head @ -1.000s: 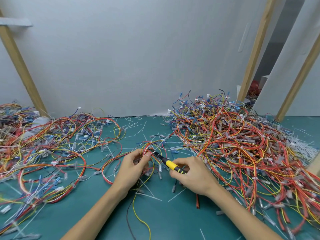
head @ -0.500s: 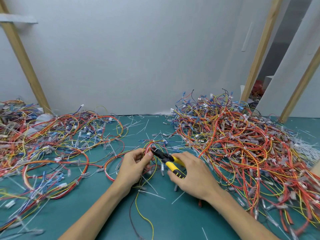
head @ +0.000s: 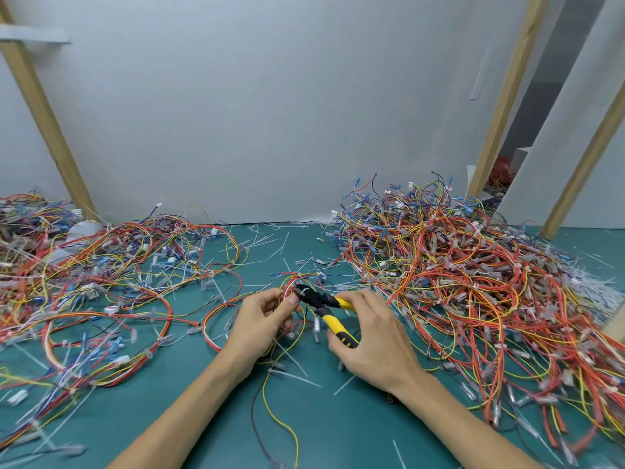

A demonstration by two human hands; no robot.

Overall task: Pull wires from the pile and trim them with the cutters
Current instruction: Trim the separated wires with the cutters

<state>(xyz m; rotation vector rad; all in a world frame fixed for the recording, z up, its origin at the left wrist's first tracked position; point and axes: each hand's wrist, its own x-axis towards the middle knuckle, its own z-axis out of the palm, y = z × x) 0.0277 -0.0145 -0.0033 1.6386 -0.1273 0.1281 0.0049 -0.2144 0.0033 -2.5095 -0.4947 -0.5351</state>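
Observation:
My left hand (head: 260,321) pinches a small wire bundle (head: 297,282) of red, yellow and black strands just above the green table. My right hand (head: 370,336) grips yellow-handled cutters (head: 329,308), handles spread apart. The black jaws sit at the bundle beside my left thumb, around a white tie. Yellow and black strands of the bundle trail toward me over the table. The big tangled pile (head: 473,275) of mostly red and orange wires lies to the right.
A second spread of wires (head: 101,286) covers the left side of the green table (head: 338,431). White cut ties litter the middle. A grey wall and slanted wooden posts (head: 44,113) stand behind. A heap of white tie offcuts (head: 595,286) lies at far right.
The cutter handles have spread open and the jaws have shifted up to the bundle at my left thumb. Both hands stayed in nearly the same place.

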